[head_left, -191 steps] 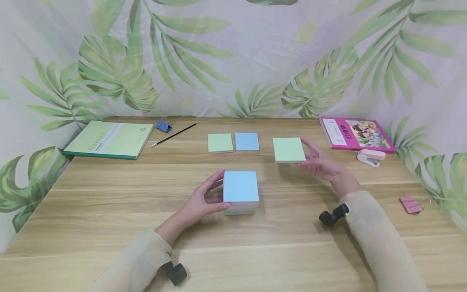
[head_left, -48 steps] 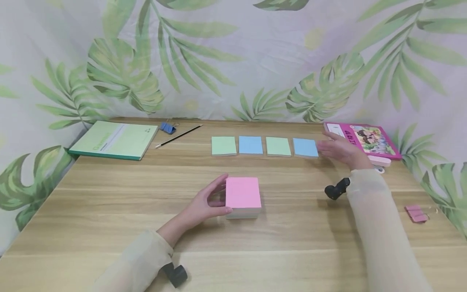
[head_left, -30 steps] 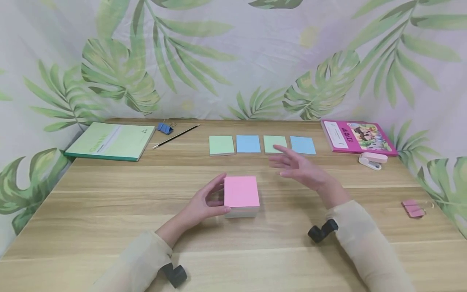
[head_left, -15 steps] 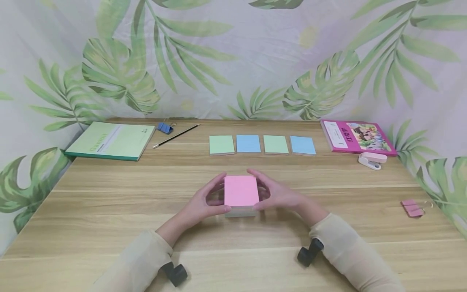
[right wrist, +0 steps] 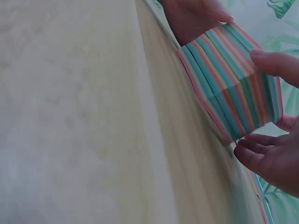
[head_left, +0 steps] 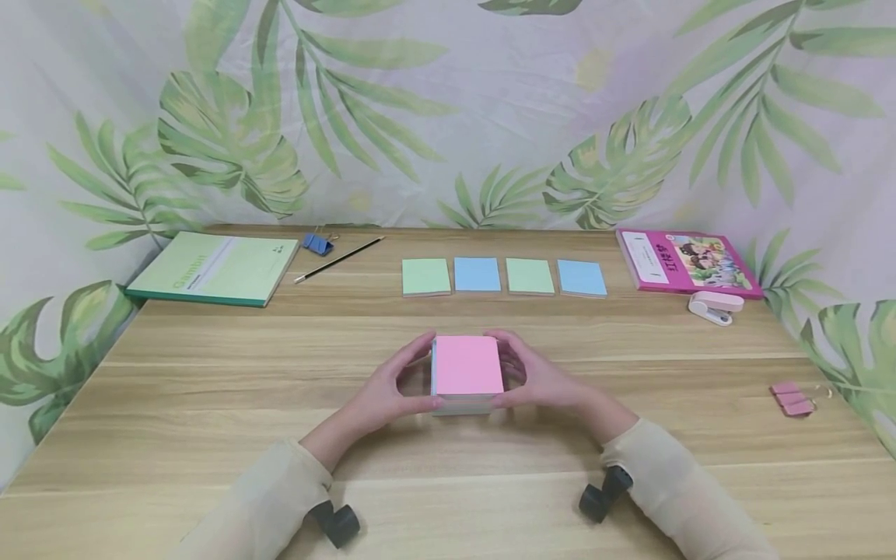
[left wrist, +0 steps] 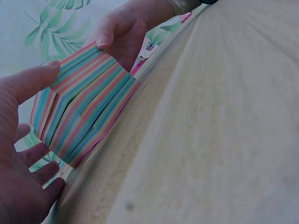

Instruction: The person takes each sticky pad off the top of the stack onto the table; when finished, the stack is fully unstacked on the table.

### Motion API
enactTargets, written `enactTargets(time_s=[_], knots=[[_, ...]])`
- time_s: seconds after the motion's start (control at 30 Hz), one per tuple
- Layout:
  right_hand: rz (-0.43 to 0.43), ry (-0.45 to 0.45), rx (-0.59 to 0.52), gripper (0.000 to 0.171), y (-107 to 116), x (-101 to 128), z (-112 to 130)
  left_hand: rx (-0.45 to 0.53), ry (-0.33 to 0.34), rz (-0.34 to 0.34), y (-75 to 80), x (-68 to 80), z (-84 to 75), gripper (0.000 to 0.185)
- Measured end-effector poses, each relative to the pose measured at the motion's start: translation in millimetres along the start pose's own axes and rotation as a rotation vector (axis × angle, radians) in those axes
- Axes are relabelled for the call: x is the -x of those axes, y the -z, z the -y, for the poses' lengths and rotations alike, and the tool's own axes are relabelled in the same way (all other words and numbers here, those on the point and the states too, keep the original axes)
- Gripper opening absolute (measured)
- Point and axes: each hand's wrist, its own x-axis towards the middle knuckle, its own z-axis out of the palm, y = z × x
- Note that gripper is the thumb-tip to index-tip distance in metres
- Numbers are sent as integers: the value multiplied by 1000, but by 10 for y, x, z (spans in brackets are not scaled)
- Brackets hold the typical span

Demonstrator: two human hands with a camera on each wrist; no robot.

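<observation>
A stack of square sticky-note pads [head_left: 468,365] stands on the table in front of me, pink on top. In both wrist views its sides show pink, yellow, green and blue stripes. The uppermost pad juts slightly right of the pads below, baring a thin blue strip at the left. My left hand [head_left: 378,389] holds the stack from the left, thumb at the near corner and fingers behind. From the right, my right hand [head_left: 542,379] grips the top pad's edge between thumb and fingers. Behind lie a green pad [head_left: 425,277], a blue pad [head_left: 477,274], another green pad [head_left: 530,276] and another blue pad [head_left: 582,278].
At the back left are a green notebook [head_left: 217,268], a blue binder clip [head_left: 318,243] and a black pencil [head_left: 339,260]. A pink book [head_left: 689,263], a pink-and-white stapler [head_left: 715,306] and a pink binder clip [head_left: 792,399] lie at the right.
Green and blue pads joined the row's right end, and the stack's top went from blue to pink. The right hand came back to the stack; the top pad has slid slightly right.
</observation>
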Motion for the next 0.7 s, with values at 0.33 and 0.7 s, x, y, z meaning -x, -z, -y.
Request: enactTargets(time_s=[0.33,0.7], knots=[[38,-18,-271,88,436,75,-147,-116,-30,-18,-37,-3,-25,86],[-55,-83,-546,81,669,-399,-66,-77,-51,-33,-39,1,0,83]])
